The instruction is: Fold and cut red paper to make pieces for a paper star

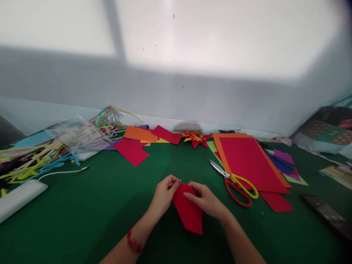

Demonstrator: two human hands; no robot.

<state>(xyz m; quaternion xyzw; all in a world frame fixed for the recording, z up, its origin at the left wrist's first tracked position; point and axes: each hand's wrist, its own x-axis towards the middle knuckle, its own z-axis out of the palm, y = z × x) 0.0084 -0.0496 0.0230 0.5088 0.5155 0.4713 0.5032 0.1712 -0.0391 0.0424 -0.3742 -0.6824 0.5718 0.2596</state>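
Note:
Both my hands hold a folded piece of red paper above the green tabletop, near its front. My left hand pinches the paper's upper left corner between thumb and fingers. On the upper right edge, my right hand grips it with the thumb lying across the front and the fingers behind, mostly hidden. The paper narrows to a slanted point at the bottom right. Scissors with one yellow and one red handle lie right of my right hand, blades partly apart, overlapping a stack of red sheets.
Folded red and orange paper stars sit by the wall. Orange and red cut pieces lie left of them. Pipe cleaners and a clear plastic bag fill the left, with a white power strip. A dark phone lies right.

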